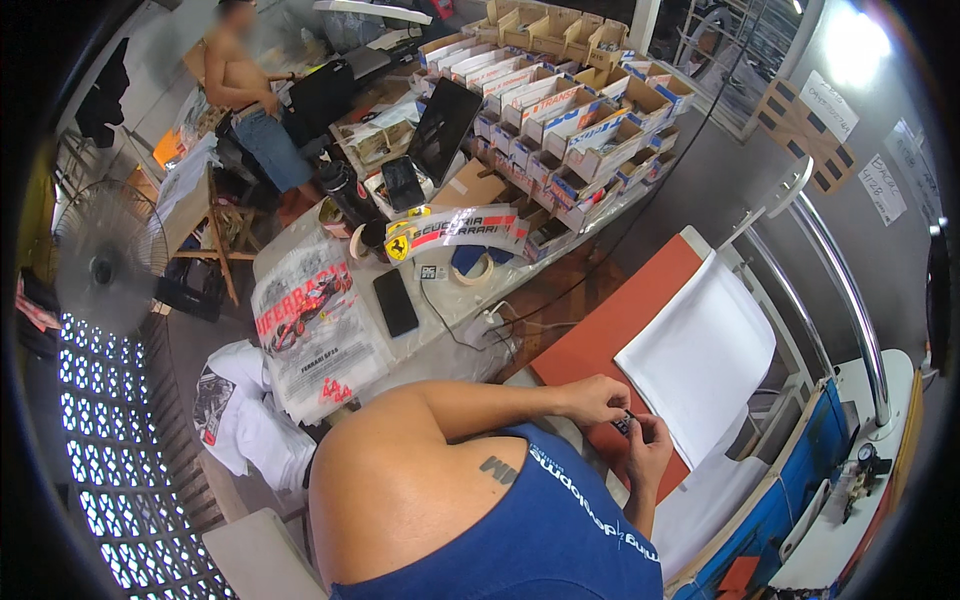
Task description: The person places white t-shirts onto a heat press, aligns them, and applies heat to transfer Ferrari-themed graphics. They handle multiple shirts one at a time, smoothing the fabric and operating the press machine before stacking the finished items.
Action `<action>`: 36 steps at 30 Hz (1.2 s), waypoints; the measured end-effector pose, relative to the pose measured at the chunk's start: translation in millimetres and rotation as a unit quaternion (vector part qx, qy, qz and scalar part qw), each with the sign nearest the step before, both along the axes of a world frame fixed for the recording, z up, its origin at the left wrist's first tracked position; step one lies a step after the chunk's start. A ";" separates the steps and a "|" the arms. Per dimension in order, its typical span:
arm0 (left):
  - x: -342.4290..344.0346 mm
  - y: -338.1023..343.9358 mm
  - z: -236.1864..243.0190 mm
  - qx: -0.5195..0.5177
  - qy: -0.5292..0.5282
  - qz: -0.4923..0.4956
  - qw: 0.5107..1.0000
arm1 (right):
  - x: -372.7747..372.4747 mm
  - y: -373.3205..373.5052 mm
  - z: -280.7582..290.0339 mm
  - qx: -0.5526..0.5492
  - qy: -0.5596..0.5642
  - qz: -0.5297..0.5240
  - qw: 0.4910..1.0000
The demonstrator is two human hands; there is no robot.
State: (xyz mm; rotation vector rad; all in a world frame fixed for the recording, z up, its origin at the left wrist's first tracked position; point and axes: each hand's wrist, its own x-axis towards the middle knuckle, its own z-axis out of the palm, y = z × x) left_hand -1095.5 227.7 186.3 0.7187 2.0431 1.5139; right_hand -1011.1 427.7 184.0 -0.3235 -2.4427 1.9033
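My left hand and my right hand are close together over the near edge of an orange-red pad. Between their fingertips they pinch a small dark piece with light markings; its kind is too small to make out. Just right of the hands, a folded white cloth lies on the pad. More white cloth hangs down beyond my right wrist.
Left of the pad is a table holding a printed transfer sheet, a dark phone and a tape roll. Cardboard bins stand behind. A chrome bar rises at right; a fan and another person are left.
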 end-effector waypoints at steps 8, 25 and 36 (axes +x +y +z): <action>-56.9 -81.4 65.3 -0.488 0.102 0.063 0.865 | -5.0 1.5 17.2 0.091 0.002 0.005 0.996; -24.2 -74.5 62.5 -0.549 0.098 -0.140 0.818 | 2.6 -3.9 28.8 0.135 -0.030 0.042 0.990; -22.9 -70.7 69.4 -0.541 0.083 -0.151 0.823 | -5.2 2.6 24.4 0.148 0.044 0.057 0.986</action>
